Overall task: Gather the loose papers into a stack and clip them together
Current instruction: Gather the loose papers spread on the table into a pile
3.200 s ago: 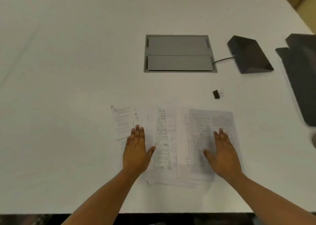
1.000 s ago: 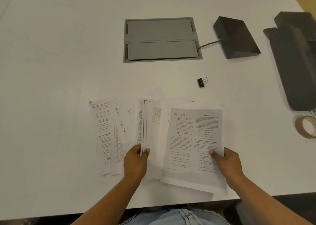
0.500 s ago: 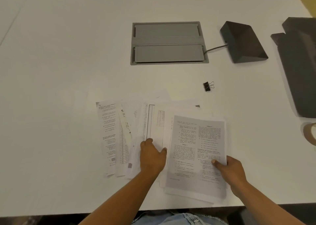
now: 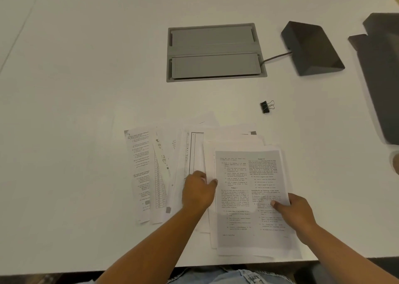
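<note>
Near the front edge of the white table [image 4: 86,89] there's a messy fan of loose papers [image 4: 164,167], printed sheets overlapping so much you only get strips of most of them, and the print is too small and blurry to read. On the right side of the fan sits a partly squared-up stack [image 4: 250,197] with a two-column page on top, its near edge just about at the table's lip. The right hand [image 4: 295,214] is pinching that stack at its right edge, thumb on top, fingers tucked underneath and out of sight. The left hand [image 4: 197,194] lies on the sheets just left of the stack with its fingertips at the stack's left edge; they're blurry and partly hidden, so I honestly can't tell if it's gripping a sheet or just pressing flat.

Black binder clip [image 4: 266,107] is lying on its own on the bare table, a bit farther back and to the right of the papers, touching nothing. Farther off is a grey hatch [image 4: 216,51] set into the tabletop, with a cable running to a dark wedge-shaped box [image 4: 311,48]. Something dark [image 4: 380,72] is cut off by the right edge of the shot.
</note>
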A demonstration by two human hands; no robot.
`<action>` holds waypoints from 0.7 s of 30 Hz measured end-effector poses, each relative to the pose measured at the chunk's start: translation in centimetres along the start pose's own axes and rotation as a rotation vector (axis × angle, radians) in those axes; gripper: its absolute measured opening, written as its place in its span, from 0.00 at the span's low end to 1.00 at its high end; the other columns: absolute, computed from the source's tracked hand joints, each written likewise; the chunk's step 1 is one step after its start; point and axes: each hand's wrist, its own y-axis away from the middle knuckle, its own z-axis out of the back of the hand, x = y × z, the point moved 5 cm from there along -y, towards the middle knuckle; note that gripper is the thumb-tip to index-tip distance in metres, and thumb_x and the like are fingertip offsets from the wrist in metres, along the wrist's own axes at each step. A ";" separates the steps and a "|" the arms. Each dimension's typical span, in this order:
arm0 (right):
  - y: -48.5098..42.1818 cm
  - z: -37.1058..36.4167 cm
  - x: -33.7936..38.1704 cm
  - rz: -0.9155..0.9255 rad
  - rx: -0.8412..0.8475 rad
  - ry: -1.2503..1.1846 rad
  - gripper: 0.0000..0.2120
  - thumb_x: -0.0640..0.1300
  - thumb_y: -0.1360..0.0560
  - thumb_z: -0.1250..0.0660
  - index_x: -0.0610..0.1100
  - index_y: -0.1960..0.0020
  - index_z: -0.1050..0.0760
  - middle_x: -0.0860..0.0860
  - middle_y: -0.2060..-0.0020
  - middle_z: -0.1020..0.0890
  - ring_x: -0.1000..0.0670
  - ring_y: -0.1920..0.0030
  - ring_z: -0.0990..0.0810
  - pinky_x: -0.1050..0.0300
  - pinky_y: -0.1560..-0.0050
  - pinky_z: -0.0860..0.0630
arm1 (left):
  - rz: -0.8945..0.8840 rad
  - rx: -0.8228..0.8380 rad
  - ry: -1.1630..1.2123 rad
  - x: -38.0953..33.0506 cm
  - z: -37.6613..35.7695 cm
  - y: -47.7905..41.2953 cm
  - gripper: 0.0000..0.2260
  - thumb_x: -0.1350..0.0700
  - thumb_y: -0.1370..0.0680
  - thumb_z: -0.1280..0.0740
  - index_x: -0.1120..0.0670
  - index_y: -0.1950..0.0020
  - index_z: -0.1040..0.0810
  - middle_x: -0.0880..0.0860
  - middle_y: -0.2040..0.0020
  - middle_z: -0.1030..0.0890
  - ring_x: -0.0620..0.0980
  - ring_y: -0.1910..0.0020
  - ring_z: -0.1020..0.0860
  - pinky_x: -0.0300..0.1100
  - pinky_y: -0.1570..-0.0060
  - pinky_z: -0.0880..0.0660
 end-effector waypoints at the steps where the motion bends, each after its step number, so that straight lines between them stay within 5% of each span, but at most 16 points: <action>1: 0.0 0.0 -0.1 -0.001 0.000 -0.007 0.13 0.44 0.26 0.28 0.41 0.43 0.21 0.45 0.50 0.16 0.43 0.53 0.18 0.53 0.56 0.22 | -0.057 -0.037 -0.030 -0.6 0.3 -0.3 0.15 0.49 0.23 0.30 0.53 0.39 0.23 0.51 0.43 0.21 0.51 0.47 0.20 0.42 0.47 0.23; 8: 0.2 0.1 -0.3 -0.021 0.017 -0.081 0.10 0.42 0.24 0.29 0.41 0.44 0.21 0.45 0.51 0.16 0.46 0.56 0.17 0.57 0.63 0.23 | -0.420 -0.126 -0.319 -6.2 2.3 -5.7 0.21 0.56 0.21 0.33 0.54 0.28 0.30 0.54 0.27 0.29 0.55 0.30 0.29 0.49 0.32 0.31; 14: 0.3 0.0 -0.6 -0.027 0.019 -0.103 0.11 0.43 0.24 0.30 0.42 0.43 0.22 0.46 0.50 0.16 0.47 0.57 0.18 0.58 0.65 0.24 | -0.385 0.044 -0.768 -8.3 1.8 -10.7 0.30 0.47 0.21 0.37 0.55 0.22 0.40 0.55 0.18 0.52 0.57 0.19 0.56 0.56 0.24 0.47; 21: 0.3 -0.2 -0.9 -0.032 0.004 -0.113 0.10 0.45 0.24 0.29 0.44 0.44 0.22 0.46 0.49 0.16 0.47 0.57 0.18 0.59 0.65 0.24 | -0.405 -0.007 -0.456 -9.1 2.5 -11.1 0.19 0.52 0.24 0.29 0.55 0.34 0.25 0.55 0.22 0.36 0.56 0.20 0.46 0.52 0.25 0.42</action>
